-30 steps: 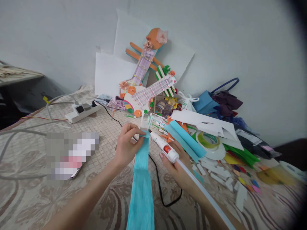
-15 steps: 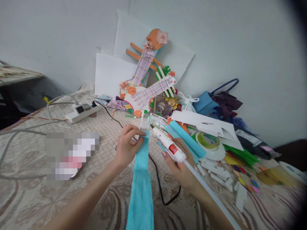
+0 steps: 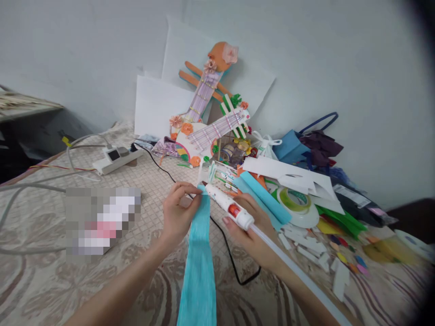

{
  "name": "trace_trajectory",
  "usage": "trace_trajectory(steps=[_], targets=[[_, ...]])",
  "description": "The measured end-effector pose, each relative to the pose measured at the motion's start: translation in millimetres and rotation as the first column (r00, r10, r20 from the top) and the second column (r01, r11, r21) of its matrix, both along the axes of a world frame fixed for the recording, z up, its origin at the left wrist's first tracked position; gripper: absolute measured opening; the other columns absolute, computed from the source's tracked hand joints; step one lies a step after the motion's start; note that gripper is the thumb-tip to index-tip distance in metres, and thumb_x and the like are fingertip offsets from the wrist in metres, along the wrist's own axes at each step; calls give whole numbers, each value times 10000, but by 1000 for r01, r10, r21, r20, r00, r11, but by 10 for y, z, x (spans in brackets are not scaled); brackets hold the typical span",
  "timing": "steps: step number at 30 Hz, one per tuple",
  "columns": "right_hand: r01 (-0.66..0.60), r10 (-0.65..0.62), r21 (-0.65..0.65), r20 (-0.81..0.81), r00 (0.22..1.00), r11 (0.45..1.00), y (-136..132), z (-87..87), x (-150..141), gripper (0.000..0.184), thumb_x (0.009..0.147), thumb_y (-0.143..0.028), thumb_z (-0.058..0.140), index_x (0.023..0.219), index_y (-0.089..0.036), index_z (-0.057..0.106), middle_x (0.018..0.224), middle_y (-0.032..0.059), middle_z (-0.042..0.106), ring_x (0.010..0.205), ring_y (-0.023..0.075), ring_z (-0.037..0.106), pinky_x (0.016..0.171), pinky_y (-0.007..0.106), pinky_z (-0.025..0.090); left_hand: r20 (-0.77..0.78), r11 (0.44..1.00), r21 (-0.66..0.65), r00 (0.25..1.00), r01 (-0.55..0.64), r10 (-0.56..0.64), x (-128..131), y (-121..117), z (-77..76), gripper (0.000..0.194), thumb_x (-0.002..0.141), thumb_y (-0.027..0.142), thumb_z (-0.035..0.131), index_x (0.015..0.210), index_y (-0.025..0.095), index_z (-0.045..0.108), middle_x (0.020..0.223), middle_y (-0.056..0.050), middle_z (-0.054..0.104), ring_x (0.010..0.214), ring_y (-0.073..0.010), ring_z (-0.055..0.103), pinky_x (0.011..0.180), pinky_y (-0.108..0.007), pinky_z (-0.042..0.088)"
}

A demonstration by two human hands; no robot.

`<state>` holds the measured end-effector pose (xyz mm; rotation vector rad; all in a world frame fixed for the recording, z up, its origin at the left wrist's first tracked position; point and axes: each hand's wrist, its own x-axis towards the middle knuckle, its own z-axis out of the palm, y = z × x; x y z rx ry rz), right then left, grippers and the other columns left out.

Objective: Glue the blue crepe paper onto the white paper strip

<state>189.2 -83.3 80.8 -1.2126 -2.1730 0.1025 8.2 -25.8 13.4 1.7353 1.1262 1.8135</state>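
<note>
Crepe strip [image 3: 199, 253] pinched at its far end by left hand [image 3: 177, 213]; right hand [image 3: 249, 228], just right of strip, grips glue gun [image 3: 227, 207], nozzle touching strip's end.

I'm seeing a turquoise crepe strip [image 3: 199, 253], white glue gun [image 3: 228, 207] with a red spot, black cord [image 3: 234, 267], beige swirly-patterned cloth [image 3: 50, 280], green tape roll [image 3: 295, 201].

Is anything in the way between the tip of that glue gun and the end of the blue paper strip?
Nothing visible. The right hand points the glue gun at the top end of the blue paper strip, which the left hand pinches; the tip looks almost against it.
</note>
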Motion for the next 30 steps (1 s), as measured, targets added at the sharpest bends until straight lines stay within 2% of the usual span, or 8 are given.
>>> trace_trajectory(steps=[5,10,18,30], targets=[[-11,11,-2,110,994,1000,81,21,3,95,948,-235,493,977,-225,582,925,73,643,956,256,640,796,391,572,48,999,-25,999,-22,23,34,7,-36,111,781,103,650,800,210,672,839,-11,633,836,-167,615,781,-315,505],[6,5,-79,142,990,997,113,76,9,111,962,-260,482,961,-205,578,943,76,622,896,236,634,788,396,561,28,999,12,999,-39,39,53,12,-42,123,770,89,659,783,212,665,839,-3,632,827,-160,611,757,-301,496],[46,-25,-91,214,977,995,111,126,-22,138,974,-260,458,885,-201,546,908,68,593,881,240,606,759,396,536,10,999,22,1000,-26,26,48,10,-35,127,773,87,654,775,214,657,842,-1,630,810,-155,613,744,-302,498],[48,-43,-44,109,993,998,69,138,-37,94,974,-264,477,923,-215,539,900,57,586,866,236,605,727,361,520,12,1000,21,1000,-17,17,59,15,-4,100,776,110,642,747,205,650,801,-12,635,796,-165,617,732,-304,502]])
